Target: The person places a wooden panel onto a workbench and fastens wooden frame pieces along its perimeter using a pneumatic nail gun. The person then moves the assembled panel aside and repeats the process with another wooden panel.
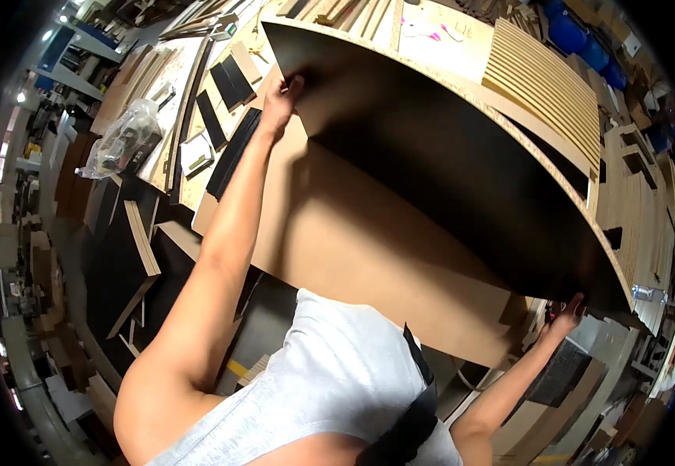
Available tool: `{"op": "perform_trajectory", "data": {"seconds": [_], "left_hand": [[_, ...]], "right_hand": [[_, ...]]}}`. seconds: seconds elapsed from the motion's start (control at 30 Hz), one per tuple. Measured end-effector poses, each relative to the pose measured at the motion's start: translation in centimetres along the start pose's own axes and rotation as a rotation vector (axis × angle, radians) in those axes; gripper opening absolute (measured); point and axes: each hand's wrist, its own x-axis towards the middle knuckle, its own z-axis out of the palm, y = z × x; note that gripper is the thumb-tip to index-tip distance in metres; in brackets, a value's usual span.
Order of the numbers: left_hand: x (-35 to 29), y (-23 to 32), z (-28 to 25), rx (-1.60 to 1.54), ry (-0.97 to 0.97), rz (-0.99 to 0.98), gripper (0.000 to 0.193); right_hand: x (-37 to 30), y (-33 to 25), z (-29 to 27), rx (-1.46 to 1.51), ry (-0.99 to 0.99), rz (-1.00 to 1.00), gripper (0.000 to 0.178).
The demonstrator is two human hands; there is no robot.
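Observation:
A large black-faced chipboard panel [430, 147] is tilted up on its long edge, its raw particle edge uppermost. My left hand [281, 101] grips its left end, thumb on the black face and the other fingers hidden behind. At the panel's right end, my right hand [564, 317] holds the lower corner, also with part of the fingers out of sight. Below the panel lies a broad brown board [353, 225] on the bench, shaded by the panel and reaching close to my grey shirt.
Black strips [232, 81] and a small white box [196, 154] lie on the bench at left, near a clear plastic bag [124, 144]. A stack of thin boards [547, 93] stands behind the panel at right. Long dark panels [124, 264] lean at lower left. Blue barrels [566, 31] stand far right.

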Motion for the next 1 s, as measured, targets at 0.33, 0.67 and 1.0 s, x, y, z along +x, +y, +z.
{"op": "perform_trajectory", "data": {"seconds": [0.33,0.67,1.0], "left_hand": [[-7.6,1.0,-3.5,0.408,-0.090,-0.490,0.064],[-14.4,-2.5,-7.0,0.495,-0.231,-0.684,0.090],[-19.0,-9.4,-11.9,0.574,-0.255,-0.571,0.094]], "right_hand": [[-0.6,1.2,1.1,-0.441,-0.151,0.267,0.059],[-5.2,1.9,3.5,-0.703,-0.263,0.424,0.086],[-14.4,8.4,-2.1,-0.399,0.074,0.205,0.035]]}}
